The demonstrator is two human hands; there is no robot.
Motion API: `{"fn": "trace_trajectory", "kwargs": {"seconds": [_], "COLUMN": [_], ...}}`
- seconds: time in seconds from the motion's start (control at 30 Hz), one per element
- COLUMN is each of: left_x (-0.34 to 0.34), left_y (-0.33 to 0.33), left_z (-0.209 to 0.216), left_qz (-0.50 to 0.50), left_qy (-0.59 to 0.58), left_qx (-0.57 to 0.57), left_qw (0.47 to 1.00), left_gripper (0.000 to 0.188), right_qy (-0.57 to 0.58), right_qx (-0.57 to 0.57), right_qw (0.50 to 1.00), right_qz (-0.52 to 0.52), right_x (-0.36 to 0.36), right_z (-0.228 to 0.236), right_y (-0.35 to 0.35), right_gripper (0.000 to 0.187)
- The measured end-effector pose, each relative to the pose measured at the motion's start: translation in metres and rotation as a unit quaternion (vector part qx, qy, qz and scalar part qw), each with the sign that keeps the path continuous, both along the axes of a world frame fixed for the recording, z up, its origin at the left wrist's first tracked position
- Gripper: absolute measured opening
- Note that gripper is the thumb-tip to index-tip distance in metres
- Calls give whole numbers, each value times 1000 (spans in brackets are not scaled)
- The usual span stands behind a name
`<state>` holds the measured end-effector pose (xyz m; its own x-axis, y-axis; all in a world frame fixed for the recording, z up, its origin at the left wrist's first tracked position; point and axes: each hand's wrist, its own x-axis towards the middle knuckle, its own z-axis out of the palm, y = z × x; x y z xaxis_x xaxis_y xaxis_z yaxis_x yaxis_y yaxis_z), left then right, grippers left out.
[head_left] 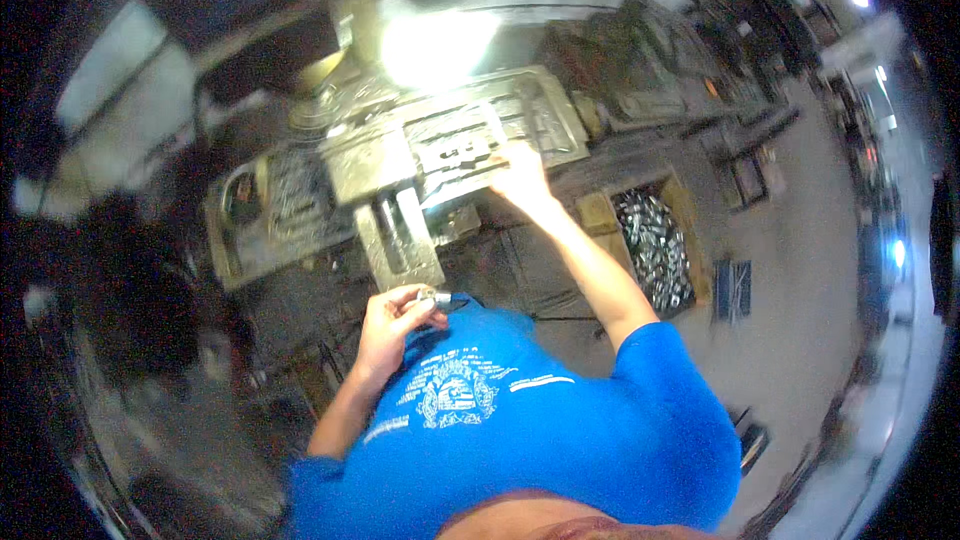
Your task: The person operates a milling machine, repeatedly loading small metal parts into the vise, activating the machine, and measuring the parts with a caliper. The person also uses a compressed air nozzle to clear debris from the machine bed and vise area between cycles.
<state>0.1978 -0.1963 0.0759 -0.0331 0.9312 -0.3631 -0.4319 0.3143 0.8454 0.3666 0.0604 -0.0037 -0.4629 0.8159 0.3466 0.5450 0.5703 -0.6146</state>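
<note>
Close to my body, my left hand (pixel 390 326) is closed, its thumb and fingers pinching a short silver metal cylinder (pixel 437 299). My right hand (pixel 521 178) is stretched out over the lit machine table (pixel 560 130). Its fingers are washed out by glare beside several small dark metal pieces (pixel 455 152) on the bright surface, and I cannot make out whether it grips one. Between my hands, left of the right one, a metal block (pixel 368 162) stands on the machine, with a slotted metal arm (pixel 400 245) jutting toward me.
A very bright lamp (pixel 435 45) shines over the machine's back. To the right sits a box (pixel 697 250) heaped with shiny metal parts (pixel 653 248). A metal tray (pixel 235 240) adjoins the machine on the left. A blue object (pixel 732 290) rests on the floor beyond the box.
</note>
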Motion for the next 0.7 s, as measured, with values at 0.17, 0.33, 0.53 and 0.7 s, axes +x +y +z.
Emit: {"fn": "trace_trajectory", "kwargs": {"seconds": [0.17,0.33,0.53,0.7], "left_x": [2,14,27,48], "left_y": [11,35,50,62], "left_z": [0,-10,-10,3], "left_qz": [-14,-99,-171,-201], "left_qy": [47,93,87,32], "left_qx": [-16,-39,-37,3], "left_qw": [999,990,981,979], "left_gripper": [21,17,26,24], "right_qy": [173,119,130,164], "right_qx": [-155,-117,-173,-236], "right_qw": [911,944,950,947], "right_qz": [342,286,227,142], "right_x": [13,23,38,91], "right_z": [81,90,86,70], "right_y": [-118,-164,-175,-153], "right_gripper": [24,22,22,34]}}
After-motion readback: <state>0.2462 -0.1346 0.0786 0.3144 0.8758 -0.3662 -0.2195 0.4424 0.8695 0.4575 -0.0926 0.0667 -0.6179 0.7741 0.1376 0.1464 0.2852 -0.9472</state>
